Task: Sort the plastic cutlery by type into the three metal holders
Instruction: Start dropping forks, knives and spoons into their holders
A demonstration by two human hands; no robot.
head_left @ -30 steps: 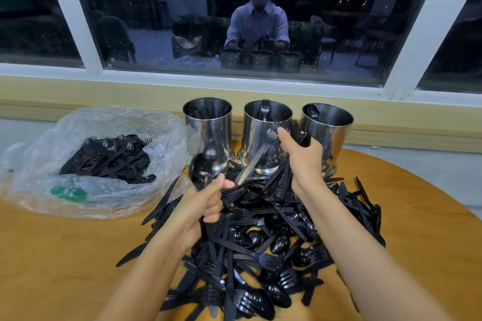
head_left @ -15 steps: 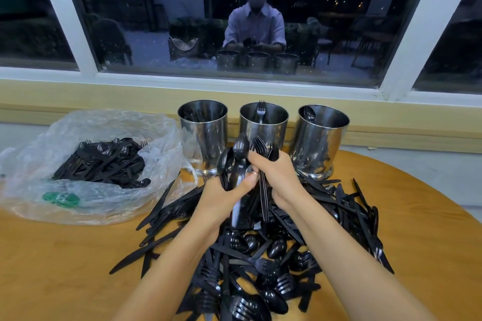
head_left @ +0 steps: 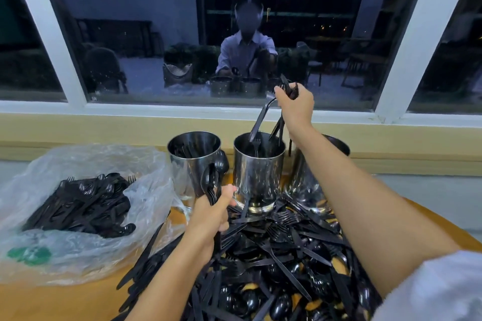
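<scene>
Three metal holders stand in a row at the table's far edge: left holder, middle holder, right holder, the last mostly hidden by my right arm. My right hand is raised above the middle holder, shut on a bunch of black forks whose lower ends hang into it. In front of the left holder, my left hand is shut on a few black spoons, bowls up. A heap of black plastic cutlery covers the table below both arms.
A clear plastic bag with more black cutlery lies on the left of the round wooden table. Behind the holders run a yellow sill and a dark window reflecting a person.
My right hand has risen from beside the left hand to above the middle holder, carrying the forks. My left hand stays low with the spoons. The camera has moved closer.
</scene>
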